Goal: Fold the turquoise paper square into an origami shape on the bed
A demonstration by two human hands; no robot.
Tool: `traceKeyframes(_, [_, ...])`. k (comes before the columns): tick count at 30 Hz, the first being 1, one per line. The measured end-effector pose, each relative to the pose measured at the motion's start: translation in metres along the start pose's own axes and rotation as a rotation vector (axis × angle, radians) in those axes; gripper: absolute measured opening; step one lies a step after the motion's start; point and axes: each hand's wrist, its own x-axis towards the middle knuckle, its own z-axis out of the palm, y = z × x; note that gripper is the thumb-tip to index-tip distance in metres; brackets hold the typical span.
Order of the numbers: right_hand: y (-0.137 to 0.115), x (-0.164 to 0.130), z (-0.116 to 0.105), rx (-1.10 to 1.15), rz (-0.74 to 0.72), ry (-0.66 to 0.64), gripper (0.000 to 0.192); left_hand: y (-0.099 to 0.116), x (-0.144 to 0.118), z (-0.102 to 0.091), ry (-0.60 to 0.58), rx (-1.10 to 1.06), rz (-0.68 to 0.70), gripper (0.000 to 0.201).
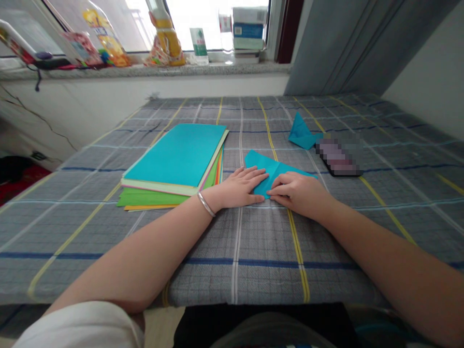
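A folded teal paper sheet [270,169] lies on the grey checked tablecloth [253,251] in the middle of the table. My left hand [239,187], with a silver bracelet at the wrist, lies flat with its fingers pressing the sheet's left part. My right hand [299,193] rests on the sheet's near right corner, fingertips pinching or pressing the fold. Part of the paper is hidden under both hands.
A stack of coloured paper [177,162] with a teal top sheet lies to the left. A finished teal folded shape [301,133] sits farther back right, next to a blurred dark phone-like object [340,155]. Bottles and boxes [166,34] line the windowsill.
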Motion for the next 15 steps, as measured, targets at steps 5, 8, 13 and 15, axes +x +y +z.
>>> traceKeyframes(5, [0.000,0.000,0.000,-0.011,-0.008,-0.004,0.016,0.002,0.000,-0.002,-0.003,-0.004,0.008,0.076])
traceKeyframes(8, [-0.001,0.000,-0.001,-0.012,-0.008,0.000,0.017,0.000,0.001,-0.002,0.021,-0.005,0.038,0.077])
traceKeyframes(13, [-0.001,0.000,-0.001,-0.007,-0.001,-0.013,0.018,-0.009,0.000,-0.003,-0.012,-0.012,0.049,0.085])
traceKeyframes(15, [-0.001,0.000,-0.001,-0.005,0.004,-0.019,0.018,-0.011,0.001,-0.004,-0.013,-0.015,0.035,0.084])
